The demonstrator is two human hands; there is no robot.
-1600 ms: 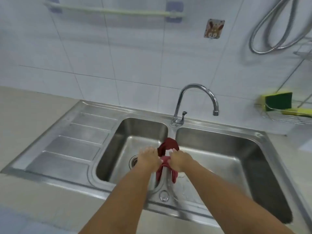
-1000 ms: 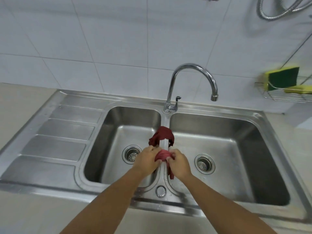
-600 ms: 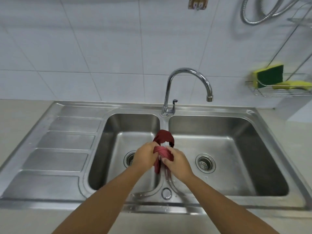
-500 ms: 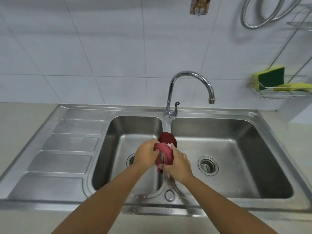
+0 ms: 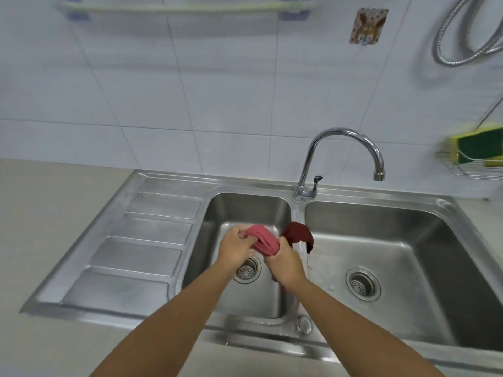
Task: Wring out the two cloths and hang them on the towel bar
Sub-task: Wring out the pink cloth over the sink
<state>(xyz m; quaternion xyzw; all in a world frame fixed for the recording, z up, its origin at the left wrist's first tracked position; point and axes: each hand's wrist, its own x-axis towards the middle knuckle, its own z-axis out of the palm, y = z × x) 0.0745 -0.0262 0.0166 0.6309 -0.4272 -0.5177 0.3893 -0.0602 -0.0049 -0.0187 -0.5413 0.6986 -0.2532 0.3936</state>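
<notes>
Twisted pink cloth (image 5: 263, 240), dark-red cloth (image 5: 298, 233)

I see a double-bowl steel sink (image 5: 446, 213) set in a beige worktop (image 5: 54, 213), chrome gooseneck tap (image 5: 343, 159) behind its divider, ribbed drainboard (image 5: 141, 248) on its left, yellow-green sponge (image 5: 473, 152) in a wire rack (image 5: 479, 172) above its right end, coiled metal hose (image 5: 460, 34) higher up, patterned wall hook (image 5: 368, 26) on white tiles.

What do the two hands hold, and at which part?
Both hold the pink cloth: left hand its left end, right hand its right end.
</notes>
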